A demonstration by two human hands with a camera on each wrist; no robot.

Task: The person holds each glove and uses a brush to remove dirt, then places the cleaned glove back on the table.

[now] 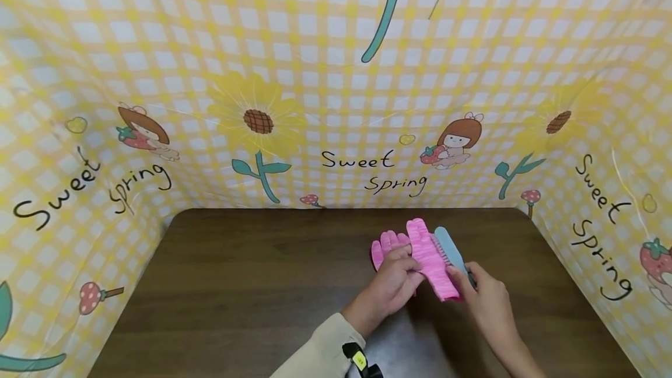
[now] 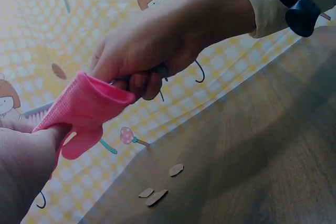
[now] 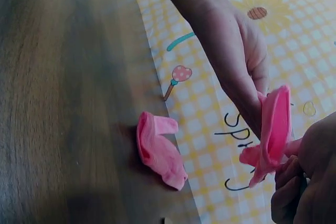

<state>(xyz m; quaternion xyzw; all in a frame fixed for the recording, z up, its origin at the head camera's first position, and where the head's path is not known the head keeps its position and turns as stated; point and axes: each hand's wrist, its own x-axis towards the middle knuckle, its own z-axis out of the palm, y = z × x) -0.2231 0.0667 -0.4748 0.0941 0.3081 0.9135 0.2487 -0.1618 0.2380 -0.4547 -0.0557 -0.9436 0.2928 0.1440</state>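
A pink knitted glove [image 1: 431, 261] is held up above the table by my left hand [image 1: 395, 282], which pinches it along one side. My right hand [image 1: 489, 303] grips the handle of a light blue brush [image 1: 449, 248], whose bristles face the glove and appear to touch it. In the left wrist view the cuff of the held glove [image 2: 86, 103] gapes toward the right hand [image 2: 126, 59], and the brush handle is mostly hidden in those fingers. A second pink glove [image 3: 160, 153] lies on the table, partly behind the left hand in the head view.
The dark wooden table [image 1: 236, 284] is enclosed by a yellow checked cloth [image 1: 336, 104] at the back and both sides. A few small, flat, pale brown pieces [image 2: 156, 198] lie on the table in the left wrist view.
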